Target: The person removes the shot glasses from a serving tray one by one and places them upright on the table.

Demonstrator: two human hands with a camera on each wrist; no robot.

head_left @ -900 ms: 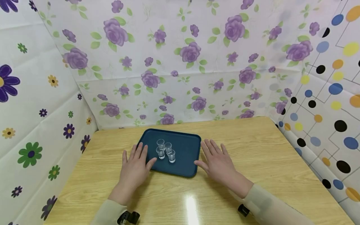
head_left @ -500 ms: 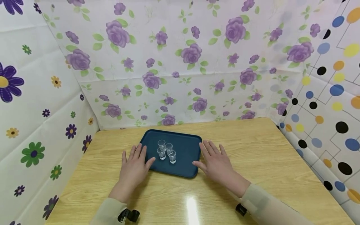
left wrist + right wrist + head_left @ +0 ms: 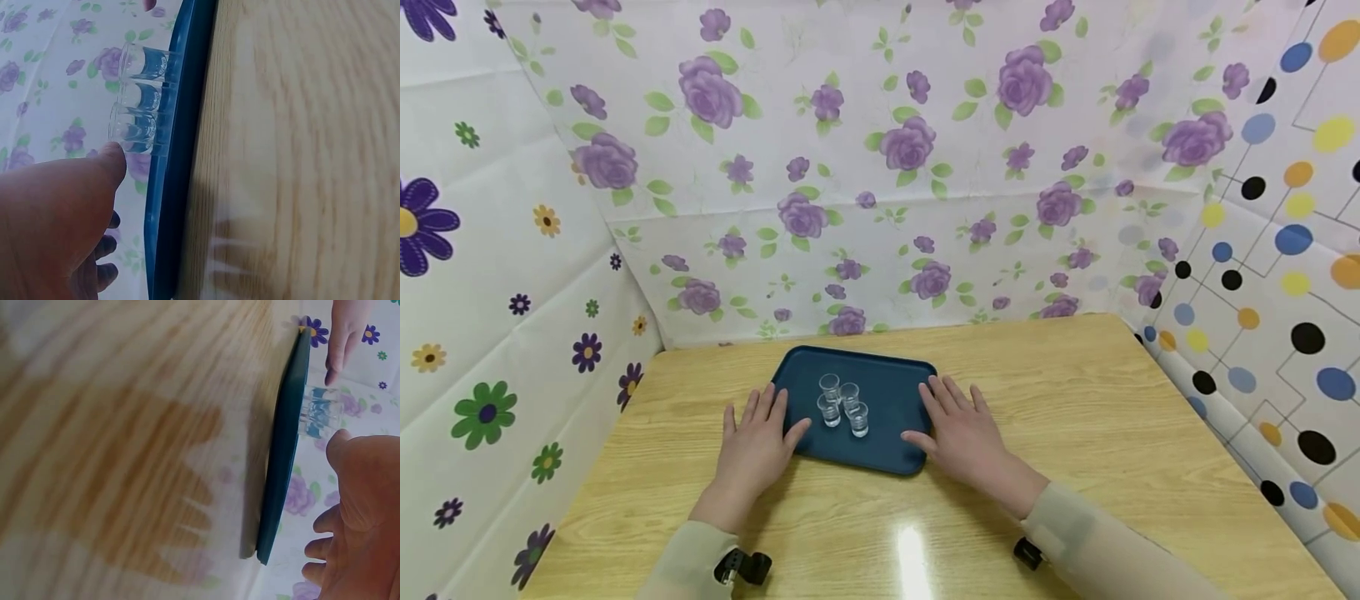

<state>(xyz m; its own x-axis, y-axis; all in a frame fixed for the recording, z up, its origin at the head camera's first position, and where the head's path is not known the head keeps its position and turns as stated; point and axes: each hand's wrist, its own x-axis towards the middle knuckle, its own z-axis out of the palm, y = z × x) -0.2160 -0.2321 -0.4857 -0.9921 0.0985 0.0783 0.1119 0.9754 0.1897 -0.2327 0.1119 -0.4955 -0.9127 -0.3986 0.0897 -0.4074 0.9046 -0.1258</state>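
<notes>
A dark blue rectangular tray (image 3: 887,417) lies on the wooden table, turned slightly. Several small clear shot glasses (image 3: 859,419) stand upright in a tight cluster left of its middle; in the left wrist view the glasses (image 3: 144,94) show over the tray's near rim. My left hand (image 3: 752,450) is spread palm down at the tray's left end, its fingertips and thumb overlapping the rim in the head view. At the right end my right hand (image 3: 962,433) is spread likewise, fingers and thumb over that rim. The right wrist view shows its palm (image 3: 369,487) above the tray's level. Neither hand holds anything.
The wooden table (image 3: 1075,400) extends around the tray, with a bright reflection near its front. A purple-flowered cloth (image 3: 865,200) hangs behind it. Patterned cloths stand at the left (image 3: 512,350) and right (image 3: 1247,275) sides.
My right hand has moved left, so its fingers and thumb now overlap the tray's right edge. The left hand, tray and glasses stay nearly where they were.
</notes>
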